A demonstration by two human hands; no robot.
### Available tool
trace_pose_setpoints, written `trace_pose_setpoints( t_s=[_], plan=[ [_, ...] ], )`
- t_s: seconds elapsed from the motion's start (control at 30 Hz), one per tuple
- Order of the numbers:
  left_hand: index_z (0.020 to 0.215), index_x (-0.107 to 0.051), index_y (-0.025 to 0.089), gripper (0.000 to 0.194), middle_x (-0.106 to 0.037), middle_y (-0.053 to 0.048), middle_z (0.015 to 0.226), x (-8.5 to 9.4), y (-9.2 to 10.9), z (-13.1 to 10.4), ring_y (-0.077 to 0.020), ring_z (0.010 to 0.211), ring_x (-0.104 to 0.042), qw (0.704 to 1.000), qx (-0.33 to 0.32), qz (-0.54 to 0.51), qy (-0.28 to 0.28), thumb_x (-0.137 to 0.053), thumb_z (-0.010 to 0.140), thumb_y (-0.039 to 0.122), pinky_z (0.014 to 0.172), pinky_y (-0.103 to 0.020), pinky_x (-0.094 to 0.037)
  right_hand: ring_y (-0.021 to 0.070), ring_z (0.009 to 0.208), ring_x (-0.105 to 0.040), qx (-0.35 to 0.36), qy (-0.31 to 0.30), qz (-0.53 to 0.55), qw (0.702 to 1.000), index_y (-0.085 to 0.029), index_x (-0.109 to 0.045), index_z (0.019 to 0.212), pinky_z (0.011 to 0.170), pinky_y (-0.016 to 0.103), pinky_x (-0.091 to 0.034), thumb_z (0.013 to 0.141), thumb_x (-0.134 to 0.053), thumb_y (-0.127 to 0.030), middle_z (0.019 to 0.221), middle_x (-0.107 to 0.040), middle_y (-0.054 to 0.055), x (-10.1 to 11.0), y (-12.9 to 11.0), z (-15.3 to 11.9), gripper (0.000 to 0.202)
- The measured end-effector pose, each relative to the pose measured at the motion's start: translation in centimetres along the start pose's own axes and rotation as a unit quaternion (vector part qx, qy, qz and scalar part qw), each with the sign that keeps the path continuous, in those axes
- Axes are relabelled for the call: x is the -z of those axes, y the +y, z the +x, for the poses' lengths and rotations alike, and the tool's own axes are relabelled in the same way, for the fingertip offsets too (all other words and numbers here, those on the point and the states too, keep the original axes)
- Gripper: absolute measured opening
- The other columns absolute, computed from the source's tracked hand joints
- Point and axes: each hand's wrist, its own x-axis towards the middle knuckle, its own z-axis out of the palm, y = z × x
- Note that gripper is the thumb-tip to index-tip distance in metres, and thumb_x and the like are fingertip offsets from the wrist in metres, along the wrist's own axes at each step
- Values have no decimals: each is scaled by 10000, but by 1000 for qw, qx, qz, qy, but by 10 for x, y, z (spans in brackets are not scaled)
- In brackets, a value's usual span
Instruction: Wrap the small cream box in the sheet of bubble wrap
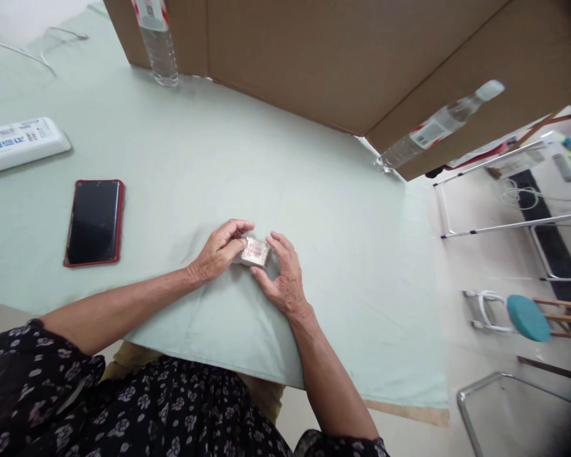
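Observation:
A small, pale, block-shaped pack (pixel 255 252) with red print on its top lies low over the green tablecloth, between my hands. It could be a deck of cards, but its kind is too small to make out. My left hand (pixel 220 249) grips its left end, with the thumb pressed on the upper face. Around the right end curves my right hand (pixel 284 273), thumb at the near edge and fingertips at the far corner. The fingers cover part of the pack's sides.
A phone in a red case (pixel 95 222) lies to the left, below a white power strip (pixel 23 145). Behind stands a cardboard panel (pixel 285 57) with water bottles at its left (pixel 159 54) and right (pixel 428 133). A teal-seated stool (pixel 528 317) is beyond the table's right edge.

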Motion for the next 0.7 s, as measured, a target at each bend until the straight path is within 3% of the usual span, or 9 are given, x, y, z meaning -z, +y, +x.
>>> trace_pose_setpoints(
  t_s=[0.23, 0.43, 0.6, 0.7],
  plan=[
    [1143, -658, 153, 357, -680, -65, 1044, -1, -4, 0, -193, 927, -604, 1000, -10, 21, 10, -550, 819, 258, 880, -336, -507, 318, 1338, -519, 53, -3, -59, 997, -323, -539, 1398, 1031, 527, -490, 928, -640, -391, 1502, -480, 127, 0, -1, 0, 486],
    [1122, -657, 146, 342, -676, -63, 1031, -1, -4, 1, -182, 903, -601, 999, -23, 31, 9, -541, 815, 238, 871, -326, -510, 304, 1332, -531, 80, 17, -108, 991, -345, -617, 1281, 1034, 518, -461, 943, -617, -269, 1447, -549, 97, 0, -4, 3, 346],
    [1124, -654, 136, 352, -670, -64, 1008, 0, -4, 2, -179, 876, -591, 999, -26, 44, 5, -530, 810, 233, 837, -322, -502, 302, 1242, -588, 55, 99, -39, 993, -288, -588, 1301, 972, 504, -519, 917, -643, -307, 1390, -573, 127, 3, -3, -1, 388],
    [1125, -654, 144, 349, -670, -58, 998, 0, -4, 2, -177, 868, -590, 999, -25, 47, 6, -532, 810, 234, 823, -317, -502, 317, 1259, -574, 45, 98, -27, 994, -292, -543, 1376, 966, 514, -524, 919, -619, -321, 1431, -534, 133, 4, -3, -2, 464]
  ],
)
